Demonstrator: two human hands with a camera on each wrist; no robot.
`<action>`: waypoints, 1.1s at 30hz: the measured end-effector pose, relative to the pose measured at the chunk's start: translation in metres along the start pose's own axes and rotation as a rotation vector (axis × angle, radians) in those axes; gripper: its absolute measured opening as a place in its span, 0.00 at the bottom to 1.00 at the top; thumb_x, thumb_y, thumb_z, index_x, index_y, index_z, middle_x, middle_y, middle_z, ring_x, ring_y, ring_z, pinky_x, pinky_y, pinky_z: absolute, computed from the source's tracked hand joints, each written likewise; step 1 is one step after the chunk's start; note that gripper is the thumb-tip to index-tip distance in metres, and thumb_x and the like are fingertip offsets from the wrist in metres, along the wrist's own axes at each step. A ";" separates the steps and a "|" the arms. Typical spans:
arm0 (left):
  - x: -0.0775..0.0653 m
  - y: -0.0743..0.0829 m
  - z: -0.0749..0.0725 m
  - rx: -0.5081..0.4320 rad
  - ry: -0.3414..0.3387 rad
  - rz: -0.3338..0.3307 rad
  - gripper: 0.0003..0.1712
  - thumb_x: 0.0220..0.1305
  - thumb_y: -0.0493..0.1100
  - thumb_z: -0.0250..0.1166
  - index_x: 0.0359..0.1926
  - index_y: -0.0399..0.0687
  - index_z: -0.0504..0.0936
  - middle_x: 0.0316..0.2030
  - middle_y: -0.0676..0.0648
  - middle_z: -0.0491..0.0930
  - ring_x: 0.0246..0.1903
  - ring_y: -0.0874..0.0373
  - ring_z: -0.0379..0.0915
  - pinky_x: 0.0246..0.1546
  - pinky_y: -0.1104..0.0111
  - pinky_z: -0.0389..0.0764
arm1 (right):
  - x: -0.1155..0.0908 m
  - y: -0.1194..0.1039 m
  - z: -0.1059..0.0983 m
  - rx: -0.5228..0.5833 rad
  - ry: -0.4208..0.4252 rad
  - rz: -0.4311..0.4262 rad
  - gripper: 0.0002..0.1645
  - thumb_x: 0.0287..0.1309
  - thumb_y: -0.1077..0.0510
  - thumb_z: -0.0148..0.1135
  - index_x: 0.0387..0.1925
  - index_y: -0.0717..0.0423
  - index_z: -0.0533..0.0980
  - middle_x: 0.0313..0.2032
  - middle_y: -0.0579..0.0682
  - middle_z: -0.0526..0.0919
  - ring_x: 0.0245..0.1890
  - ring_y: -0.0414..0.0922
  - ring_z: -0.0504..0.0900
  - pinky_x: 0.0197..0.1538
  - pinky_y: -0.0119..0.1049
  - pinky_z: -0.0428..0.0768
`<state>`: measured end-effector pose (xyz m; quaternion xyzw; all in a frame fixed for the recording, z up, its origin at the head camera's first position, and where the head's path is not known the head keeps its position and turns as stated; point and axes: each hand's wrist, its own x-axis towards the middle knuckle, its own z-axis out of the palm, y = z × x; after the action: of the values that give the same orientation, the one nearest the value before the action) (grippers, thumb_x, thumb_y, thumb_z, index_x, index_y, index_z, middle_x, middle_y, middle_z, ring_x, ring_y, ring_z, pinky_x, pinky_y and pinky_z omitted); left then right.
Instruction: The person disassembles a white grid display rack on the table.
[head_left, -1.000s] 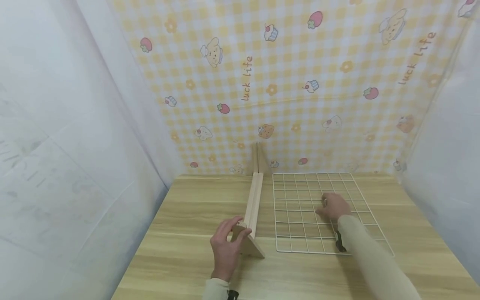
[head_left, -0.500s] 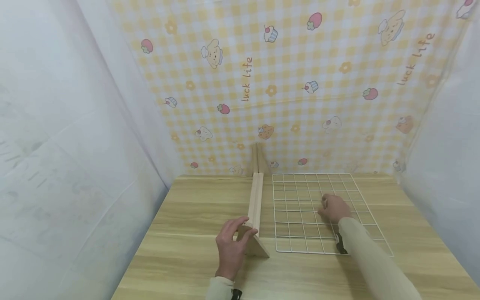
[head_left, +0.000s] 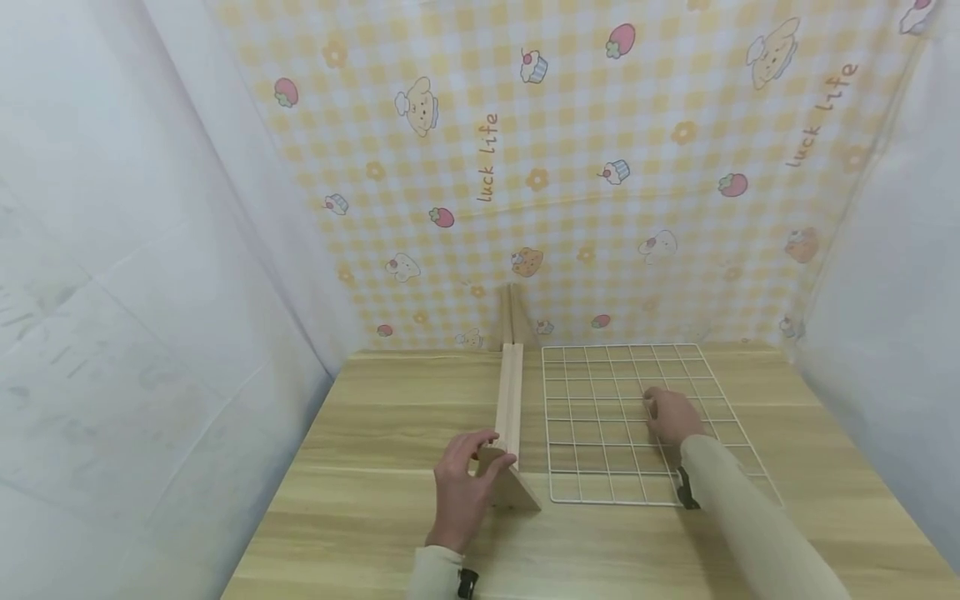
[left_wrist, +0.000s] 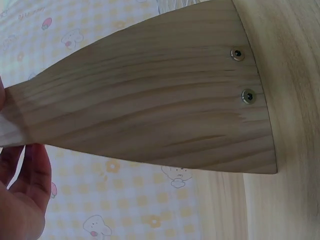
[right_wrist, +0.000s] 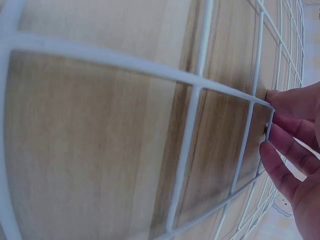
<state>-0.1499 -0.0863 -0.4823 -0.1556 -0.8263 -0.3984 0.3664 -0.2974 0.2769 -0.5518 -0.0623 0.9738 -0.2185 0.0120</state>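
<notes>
A wooden stand with a long rail (head_left: 510,392) lies across the table, with a tapered end panel (head_left: 513,490) standing at its near end. My left hand (head_left: 459,487) grips the narrow top of that panel between thumb and fingers. In the left wrist view, two round metal screw heads show near the wide edge of the panel (left_wrist: 135,95). To the right, a white wire grid (head_left: 592,445) lies flat on the table. Over its right half, my right hand (head_left: 673,417) pinches one of the wires with curled fingers; a small dark spot shows beside the fingertips in the right wrist view.
The wood-grain table (head_left: 360,492) ends at a checked, printed curtain (head_left: 570,217) behind. Pale sheets (head_left: 150,275) hang at both sides. Two upright wooden pieces (head_left: 513,317) stand at the rail's far end, by the curtain.
My left hand and the top of the end panel have shifted slightly right, with the panel's foot. My right hand has edged slightly right over the grid. The view has shifted a little.
</notes>
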 end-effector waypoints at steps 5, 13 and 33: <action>0.000 -0.003 -0.002 -0.039 -0.054 -0.040 0.19 0.51 0.45 0.78 0.45 0.50 0.85 0.41 0.51 0.88 0.35 0.65 0.78 0.35 0.76 0.81 | -0.006 -0.004 -0.004 0.012 -0.006 -0.005 0.30 0.49 0.69 0.67 0.57 0.68 0.73 0.40 0.63 0.84 0.37 0.55 0.83 0.41 0.52 0.84; 0.001 -0.003 -0.001 -0.041 -0.069 -0.027 0.18 0.52 0.46 0.77 0.44 0.48 0.84 0.40 0.50 0.88 0.34 0.65 0.78 0.35 0.76 0.82 | -0.011 -0.002 -0.003 0.050 -0.007 -0.015 0.34 0.48 0.69 0.67 0.60 0.68 0.70 0.43 0.65 0.85 0.40 0.59 0.84 0.45 0.56 0.84; 0.005 -0.008 -0.007 -0.101 -0.168 -0.042 0.15 0.56 0.46 0.74 0.43 0.48 0.85 0.40 0.51 0.88 0.34 0.66 0.78 0.34 0.75 0.82 | -0.020 -0.013 0.003 0.063 0.000 -0.001 0.37 0.51 0.66 0.67 0.64 0.66 0.68 0.44 0.64 0.85 0.41 0.57 0.84 0.45 0.56 0.85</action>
<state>-0.1540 -0.0972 -0.4799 -0.1895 -0.8360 -0.4329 0.2790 -0.2761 0.2670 -0.5487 -0.0626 0.9663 -0.2492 0.0139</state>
